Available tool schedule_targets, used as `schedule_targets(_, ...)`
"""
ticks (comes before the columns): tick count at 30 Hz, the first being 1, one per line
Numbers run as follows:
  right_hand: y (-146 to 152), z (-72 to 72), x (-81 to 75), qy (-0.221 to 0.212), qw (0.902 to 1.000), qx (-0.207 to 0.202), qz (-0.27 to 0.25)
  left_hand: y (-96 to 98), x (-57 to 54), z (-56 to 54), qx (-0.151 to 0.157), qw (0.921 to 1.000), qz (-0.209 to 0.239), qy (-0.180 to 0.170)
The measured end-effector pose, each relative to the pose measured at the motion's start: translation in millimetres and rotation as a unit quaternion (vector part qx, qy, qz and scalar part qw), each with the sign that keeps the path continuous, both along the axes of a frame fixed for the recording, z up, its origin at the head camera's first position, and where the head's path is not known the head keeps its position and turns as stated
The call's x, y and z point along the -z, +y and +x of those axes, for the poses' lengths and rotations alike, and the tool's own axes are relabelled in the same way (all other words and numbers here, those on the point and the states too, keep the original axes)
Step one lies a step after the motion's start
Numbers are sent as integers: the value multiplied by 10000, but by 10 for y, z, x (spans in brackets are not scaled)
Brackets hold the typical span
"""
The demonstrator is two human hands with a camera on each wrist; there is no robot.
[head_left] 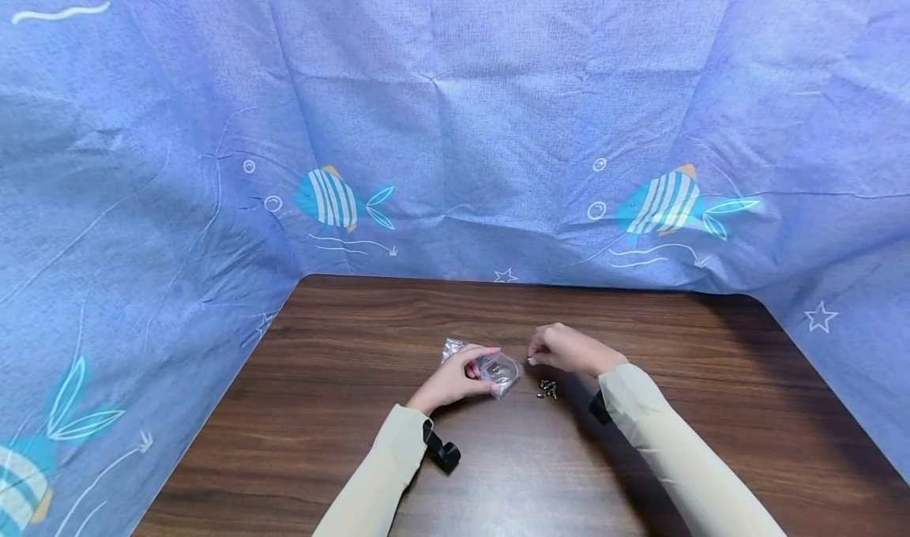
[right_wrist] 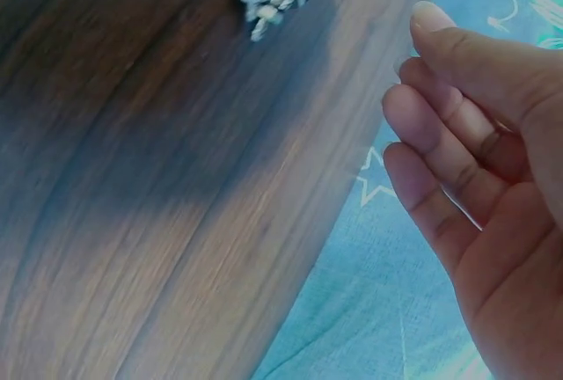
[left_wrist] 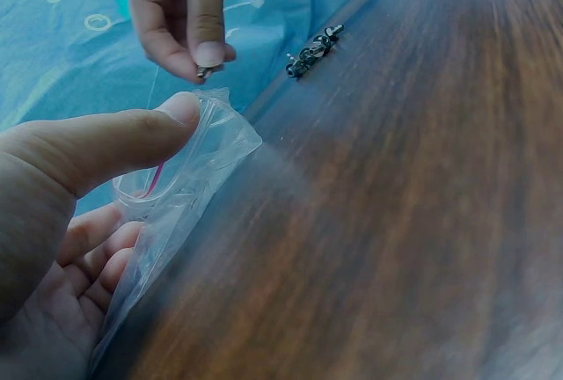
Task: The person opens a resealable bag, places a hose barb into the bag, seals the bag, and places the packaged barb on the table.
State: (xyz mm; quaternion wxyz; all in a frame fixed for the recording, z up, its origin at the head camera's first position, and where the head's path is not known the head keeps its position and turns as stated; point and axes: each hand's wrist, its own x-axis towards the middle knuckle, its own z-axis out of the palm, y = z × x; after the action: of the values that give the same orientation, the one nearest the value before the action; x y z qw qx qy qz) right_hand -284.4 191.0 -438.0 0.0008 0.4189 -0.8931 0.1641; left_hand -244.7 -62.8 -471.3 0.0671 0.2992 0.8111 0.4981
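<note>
My left hand (head_left: 449,381) holds a clear plastic zip bag (left_wrist: 198,156) with its mouth spread between thumb and fingers. A pink line runs along the bag's opening. Just beyond the mouth, my right hand (head_left: 569,351) pinches a small metal piece (left_wrist: 204,72) between thumb and fingertips. That piece is hidden in the right wrist view, where the right hand (right_wrist: 493,151) shows its curled fingers. Several more small shiny metal pieces (head_left: 547,389) lie in a loose pile on the table, below the right hand and right of the bag.
Crinkled clear plastic (head_left: 451,347) shows past the back of the left hand. The dark wood-grain table (head_left: 341,442) reaches to a blue fish-print cloth (head_left: 498,142) hanging behind and at both sides. Each wrist wears a black strap mount (head_left: 442,448).
</note>
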Motion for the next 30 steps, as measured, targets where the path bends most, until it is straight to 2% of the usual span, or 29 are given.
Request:
schedule_targets(4, -57, 2, -35, 16, 10000, -26, -45, 12, 48, -29, -32, 10000, -13, -24)
schedule_targets(10, -139, -1, -74, 4, 10000, -20, -58, 38, 338, -180, -208, 9997, -105, 45)
schedule_targets(13, -178, 0, -76, -38, 10000, 5, -37, 29, 399, -218, -236, 9997, -88, 57)
schedule_targets(25, -289, 12, -74, -74, 9998, -129, -96, 8, 384, -213, -158, 9998, -111, 91)
schedule_targets(30, -323, 21, -64, -217, 9997, -60, -43, 7, 371, -205, -178, 9997, -136, 115)
